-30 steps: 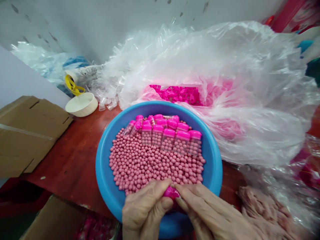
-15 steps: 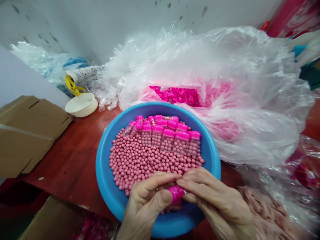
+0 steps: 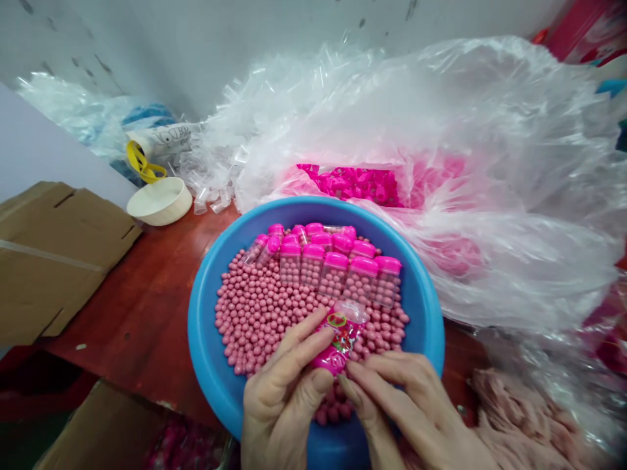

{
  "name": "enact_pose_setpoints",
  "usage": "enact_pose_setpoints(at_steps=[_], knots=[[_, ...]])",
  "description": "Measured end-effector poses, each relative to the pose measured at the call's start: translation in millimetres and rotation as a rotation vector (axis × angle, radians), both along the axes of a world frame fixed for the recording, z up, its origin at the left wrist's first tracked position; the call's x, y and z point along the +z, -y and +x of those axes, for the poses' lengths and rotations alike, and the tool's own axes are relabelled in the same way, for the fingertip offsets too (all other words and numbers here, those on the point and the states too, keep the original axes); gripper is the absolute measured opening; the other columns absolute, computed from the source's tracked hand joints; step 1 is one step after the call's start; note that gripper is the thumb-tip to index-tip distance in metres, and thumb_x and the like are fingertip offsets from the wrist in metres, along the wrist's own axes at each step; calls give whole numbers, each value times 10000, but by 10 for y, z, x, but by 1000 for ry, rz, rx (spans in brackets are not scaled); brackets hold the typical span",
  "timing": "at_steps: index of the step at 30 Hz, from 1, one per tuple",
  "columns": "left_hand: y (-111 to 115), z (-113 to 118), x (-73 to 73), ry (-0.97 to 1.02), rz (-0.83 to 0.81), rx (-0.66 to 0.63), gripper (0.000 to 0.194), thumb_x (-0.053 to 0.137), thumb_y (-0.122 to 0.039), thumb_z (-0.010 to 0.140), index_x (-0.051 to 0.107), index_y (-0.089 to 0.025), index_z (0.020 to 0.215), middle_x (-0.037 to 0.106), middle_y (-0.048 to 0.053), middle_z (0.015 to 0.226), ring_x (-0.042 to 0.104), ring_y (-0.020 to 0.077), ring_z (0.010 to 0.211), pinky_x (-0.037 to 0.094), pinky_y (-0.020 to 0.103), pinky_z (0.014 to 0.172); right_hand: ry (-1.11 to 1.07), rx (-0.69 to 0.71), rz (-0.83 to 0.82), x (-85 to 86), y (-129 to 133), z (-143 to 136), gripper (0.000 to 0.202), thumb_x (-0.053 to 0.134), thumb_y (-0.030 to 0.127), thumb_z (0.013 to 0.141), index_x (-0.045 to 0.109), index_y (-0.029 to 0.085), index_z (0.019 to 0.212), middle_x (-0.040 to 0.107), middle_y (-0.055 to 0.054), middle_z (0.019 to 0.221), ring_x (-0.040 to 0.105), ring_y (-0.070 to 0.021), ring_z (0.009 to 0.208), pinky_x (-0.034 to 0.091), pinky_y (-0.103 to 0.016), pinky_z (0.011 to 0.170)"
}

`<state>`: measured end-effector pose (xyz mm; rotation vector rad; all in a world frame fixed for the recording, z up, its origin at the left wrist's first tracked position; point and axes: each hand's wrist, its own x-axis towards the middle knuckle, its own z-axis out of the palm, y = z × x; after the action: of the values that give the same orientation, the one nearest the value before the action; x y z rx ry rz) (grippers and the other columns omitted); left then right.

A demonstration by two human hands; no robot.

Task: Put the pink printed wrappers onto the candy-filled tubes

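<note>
Over the tub my left hand (image 3: 289,385) holds a small candy container (image 3: 339,336) with a bright pink printed covering and a clear far end. The container is tilted, that clear end pointing away from me. At its near end, the thumb and forefinger of my right hand (image 3: 411,398) are pinched together; whatever lies between them is hidden. Beneath both hands is a blue plastic tub (image 3: 215,385) with many round pink candies (image 3: 264,313). Several clear containers with pink caps (image 3: 336,274), filled with candies, rest on the far side of the heap.
Behind the tub, a large clear plastic bag (image 3: 441,117) holds bright pink caps (image 3: 362,186). Clear empty containers (image 3: 210,189) are piled at the back left, near a white bowl (image 3: 160,201) and yellow tape roll (image 3: 142,162). A cardboard box (image 3: 63,261) stands left; beige cloth (image 3: 524,411) lies right.
The candy container has come up and forward in my left hand, showing its printed face. My right hand has drawn back from over it to its near end. The view has shifted slightly.
</note>
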<state>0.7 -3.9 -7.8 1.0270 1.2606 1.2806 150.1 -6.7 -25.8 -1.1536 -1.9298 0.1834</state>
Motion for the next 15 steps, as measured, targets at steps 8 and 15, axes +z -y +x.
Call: enact_pose_setpoints(at_steps=[8, 15], knots=[[47, 62, -4, -146, 55, 198, 235, 682, -238, 780, 743, -327, 989, 665, -10, 1235, 581, 209, 1158, 445, 247, 983, -209, -170, -77, 81, 58, -295, 209, 565, 136, 856, 716, 213, 979, 763, -31, 816, 739, -196, 707, 615, -278, 707], [83, 83, -18, -169, 90, 271, 267, 684, -210, 777, 734, -334, 1009, 668, -34, 1229, 583, 196, 1152, 428, 237, 995, -213, -233, -83, 119, 67, -438, 193, 511, 160, 896, 700, 200, 881, 747, -33, 752, 735, -186, 653, 605, -237, 644]])
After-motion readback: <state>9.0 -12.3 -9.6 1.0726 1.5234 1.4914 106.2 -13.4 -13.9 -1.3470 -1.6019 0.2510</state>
